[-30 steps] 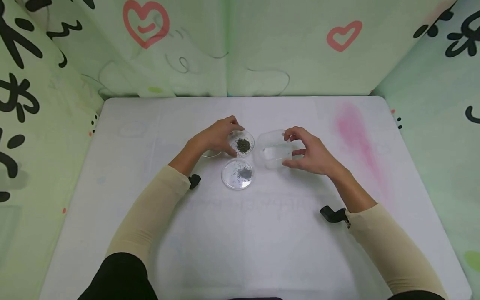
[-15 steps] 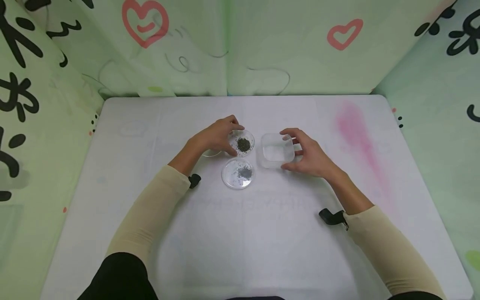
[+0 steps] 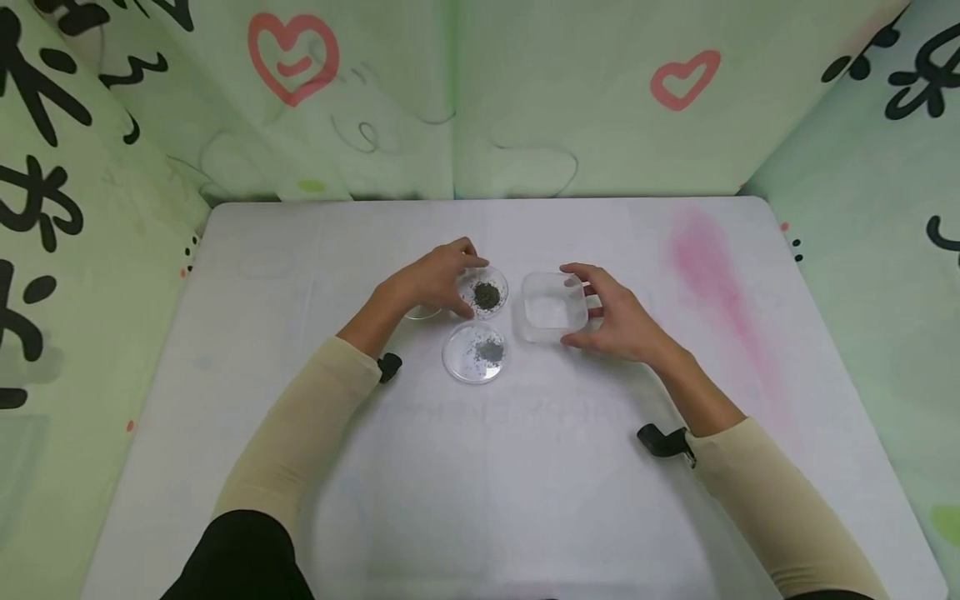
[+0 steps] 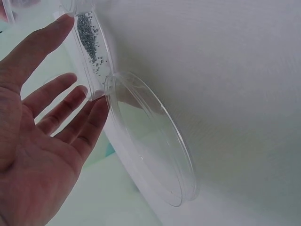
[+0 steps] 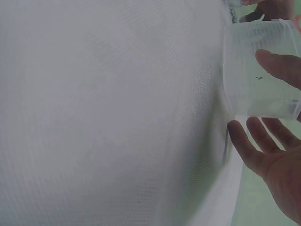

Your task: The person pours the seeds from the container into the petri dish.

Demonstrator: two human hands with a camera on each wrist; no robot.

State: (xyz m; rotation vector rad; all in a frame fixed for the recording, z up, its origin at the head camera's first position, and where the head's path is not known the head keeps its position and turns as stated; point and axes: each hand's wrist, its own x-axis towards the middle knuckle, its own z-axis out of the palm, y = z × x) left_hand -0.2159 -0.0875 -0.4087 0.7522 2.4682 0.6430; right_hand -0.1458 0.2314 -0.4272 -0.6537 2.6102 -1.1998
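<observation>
In the head view, my left hand holds a round clear petri dish with dark granules heaped in it, thumb at its near side and fingers at its far side. A second petri dish with grey granules lies just nearer to me. Partly hidden under my left wrist is an empty dish, its clear rim large in the left wrist view. To the right, a square clear plastic container stands upright. My right hand grips its right side; the thumb lies along its wall in the right wrist view.
Everything stands on a white-covered table with a pink stain at the right. Green cloth walls with red hearts and black marks enclose the back and both sides. A narrow gap separates the container from the dishes.
The container, tilted one second ago, has come down upright, and my right hand has settled lower with it. My left hand and the dishes have stayed in place.
</observation>
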